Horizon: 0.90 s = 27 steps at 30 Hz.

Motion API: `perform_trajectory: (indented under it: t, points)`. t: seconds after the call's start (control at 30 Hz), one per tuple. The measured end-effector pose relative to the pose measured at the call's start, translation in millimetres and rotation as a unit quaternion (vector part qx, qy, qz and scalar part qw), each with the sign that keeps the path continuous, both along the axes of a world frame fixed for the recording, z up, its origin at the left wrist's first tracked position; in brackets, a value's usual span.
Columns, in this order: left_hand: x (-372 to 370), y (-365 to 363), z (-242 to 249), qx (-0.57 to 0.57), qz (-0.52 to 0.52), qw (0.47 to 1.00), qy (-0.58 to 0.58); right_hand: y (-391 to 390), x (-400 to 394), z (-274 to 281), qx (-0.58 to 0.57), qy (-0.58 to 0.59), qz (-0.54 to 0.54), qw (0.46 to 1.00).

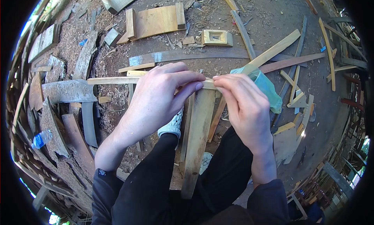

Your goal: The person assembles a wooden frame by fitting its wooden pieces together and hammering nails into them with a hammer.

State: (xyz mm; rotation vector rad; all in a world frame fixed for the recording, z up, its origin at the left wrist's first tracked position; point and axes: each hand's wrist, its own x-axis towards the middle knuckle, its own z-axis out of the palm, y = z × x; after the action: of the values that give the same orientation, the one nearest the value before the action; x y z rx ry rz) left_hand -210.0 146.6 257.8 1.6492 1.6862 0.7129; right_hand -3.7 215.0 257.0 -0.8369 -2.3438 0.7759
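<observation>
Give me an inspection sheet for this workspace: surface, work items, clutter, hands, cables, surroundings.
Surface: bare dirt ground strewn with wood chips.
Work items: thin pale wooden strip held crosswise over an upright pale wooden plank between the knees.
Clutter: square wooden block with a recess, flat wooden panel with end battens, turquoise plastic bag, clear plastic bottle, scattered offcuts.
Hands: left hand and right hand both pinch the strip.
Cables: nothing seen.
Surroundings: stacked timber at the edges.

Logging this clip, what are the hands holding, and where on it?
Both the left hand and the right hand pinch a thin wooden strip near its middle.
</observation>
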Motion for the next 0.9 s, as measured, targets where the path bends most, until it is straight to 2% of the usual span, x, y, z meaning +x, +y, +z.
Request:
perform_trajectory:
  t: [0.17,0.23,0.27,0.33,0.37,0.53,0.63,0.9]
  points:
    - [0,4,7,-0.039,0.000,0.999,-0.009,7,8,3,-0.053,-0.010,-0.017,0.998]
    - [0,4,4,-0.030,-0.002,0.999,-0.018,10,11,6,-0.174,0.017,-0.125,0.977]
    - [0,4,3,-0.022,0.002,0.999,-0.023,14,13,5,-0.170,0.014,-0.135,0.976]
    - [0,6,3,-0.025,-0.009,0.999,-0.042,22,17,-1,-0.258,0.147,-0.182,0.938]
    - [0,6,6,-0.035,-0.004,0.999,-0.035,24,18,1,-0.262,0.153,-0.190,0.934]
    - [3,7,5,-0.028,0.001,0.999,-0.030,21,22,-10,-0.216,0.156,-0.179,0.947]
    - [5,9,13,-0.061,0.000,0.998,-0.020,21,22,-6,-0.123,0.101,-0.096,0.983]
    - [2,10,10,-0.063,0.002,0.998,-0.019,19,14,-8,-0.071,0.067,-0.001,0.995]
